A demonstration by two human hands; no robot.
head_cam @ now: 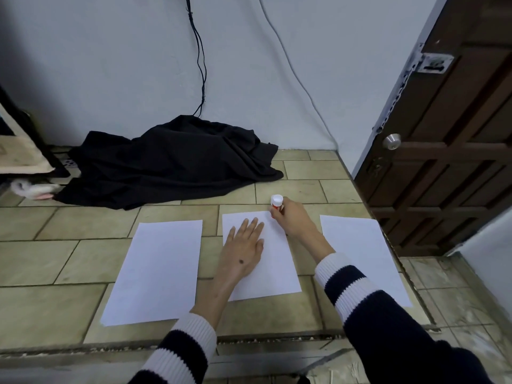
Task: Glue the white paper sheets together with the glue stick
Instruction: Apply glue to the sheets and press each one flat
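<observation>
Three white paper sheets lie side by side on the tiled floor: a left sheet (156, 270), a middle sheet (273, 261) and a right sheet (360, 250). My left hand (243, 250) rests flat on the middle sheet with fingers straight and spread. My right hand (291, 217) grips a red glue stick with a white end (276, 202), held upright at the far right corner of the middle sheet. Whether the stick's tip touches the paper is hidden by my fingers.
A heap of black cloth (171, 162) lies against the wall beyond the sheets. A dark wooden door (448, 134) stands to the right, close to the right sheet. Cables (201, 65) hang down the wall. A shelf edge (22, 153) sits at far left.
</observation>
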